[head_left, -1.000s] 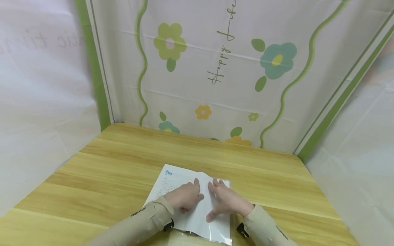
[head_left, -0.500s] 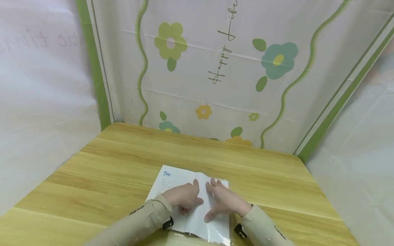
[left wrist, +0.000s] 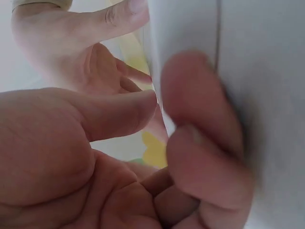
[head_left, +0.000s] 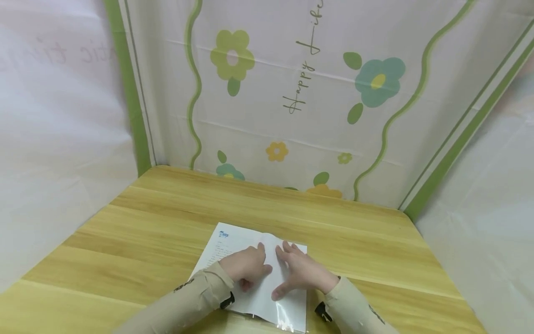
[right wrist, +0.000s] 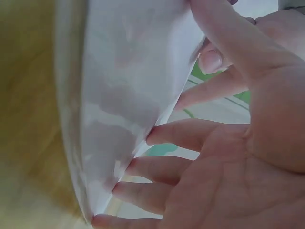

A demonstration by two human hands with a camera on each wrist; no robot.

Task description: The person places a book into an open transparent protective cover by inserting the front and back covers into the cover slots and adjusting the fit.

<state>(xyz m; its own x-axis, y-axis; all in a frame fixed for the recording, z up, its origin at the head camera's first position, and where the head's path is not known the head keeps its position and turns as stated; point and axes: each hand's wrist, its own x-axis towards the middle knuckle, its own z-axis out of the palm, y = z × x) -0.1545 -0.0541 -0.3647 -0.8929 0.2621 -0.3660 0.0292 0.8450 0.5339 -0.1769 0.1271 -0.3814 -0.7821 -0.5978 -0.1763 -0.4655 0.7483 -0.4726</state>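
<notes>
An open white booklet point(head_left: 267, 304) lies on the table in the head view, its left page printed with small text and a blue mark. Glossy clear plastic covers its right side. My left hand point(head_left: 247, 265) presses on it beside the middle fold, index finger pointing forward; in the left wrist view, the lower fingers point(left wrist: 209, 167) curl against the white paper and the thumb stands apart. Across the fold, my right hand point(head_left: 303, 270) rests on the right page with its fingers spread. The right wrist view shows these fingertips point(right wrist: 157, 136) touching the plastic-covered sheet point(right wrist: 128, 81).
The wood-grain table point(head_left: 146, 241) extends around the booklet on all sides. Behind it hangs a white cloth point(head_left: 258, 106) printed with flowers and lettering. Pale sheets close off the left and right. Black straps point(head_left: 323, 311) sit at both sleeve cuffs.
Both hands and the booklet have shifted slightly to the left. The hands keep nearly the same pose on the pages.
</notes>
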